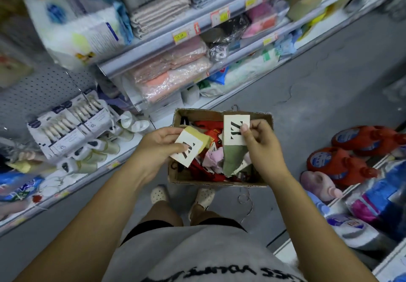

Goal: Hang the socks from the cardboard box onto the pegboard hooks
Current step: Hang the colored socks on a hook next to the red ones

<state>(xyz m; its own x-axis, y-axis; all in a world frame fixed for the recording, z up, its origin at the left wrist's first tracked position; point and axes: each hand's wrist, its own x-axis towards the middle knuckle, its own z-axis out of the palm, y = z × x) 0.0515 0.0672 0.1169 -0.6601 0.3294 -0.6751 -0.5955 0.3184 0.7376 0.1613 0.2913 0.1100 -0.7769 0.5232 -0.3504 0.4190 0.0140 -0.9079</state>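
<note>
A cardboard box [197,113] stands on the floor ahead of my feet, filled with red, pink and other socks. My left hand [159,144] pinches a yellow sock [196,138] by its white card label, over the box's left edge. My right hand [260,141] pinches a green sock [232,158] by the white card at its top, so the sock hangs down over the box. The grey pegboard [44,90] is at the left, with hooks holding packaged goods.
Shelves of folded towels and bagged textiles [167,77] run behind the box. Red detergent bottles [342,163] and other packs line a low shelf on the right. A loose wire [246,200] lies on the grey floor near my feet [204,196].
</note>
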